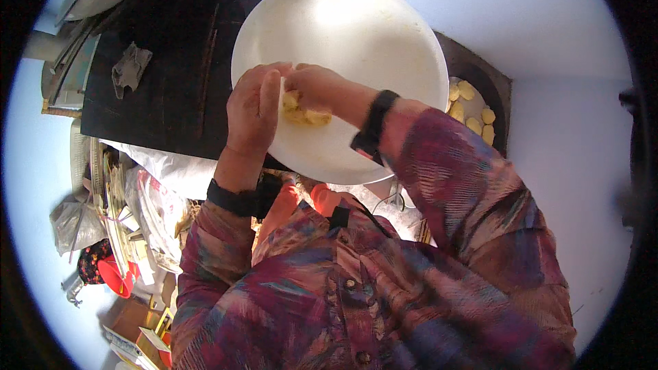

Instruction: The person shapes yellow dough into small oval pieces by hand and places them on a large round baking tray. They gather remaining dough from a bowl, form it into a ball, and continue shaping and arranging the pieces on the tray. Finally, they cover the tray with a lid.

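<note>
A large white basin (360, 51) lies in front of me. In it is a lump of yellow dough (307, 114), below and partly behind my right hand. My left hand (254, 105) is raised over the basin's left side, with its thumb up and its fingers bent away from me. Beside it, my right hand (316, 87) is curled, and its fingertips meet those of the left. Whatever may be between the fingers is hidden from this angle.
Under the basin is a dark tabletop (154, 108) with a crumpled plastic bag (131, 68) on it. To the right, several flattened yellow dough pieces (473, 124) lie in a dark-rimmed round pan (496, 92). Bags, papers and a red bowl (118, 275) crowd the lower left.
</note>
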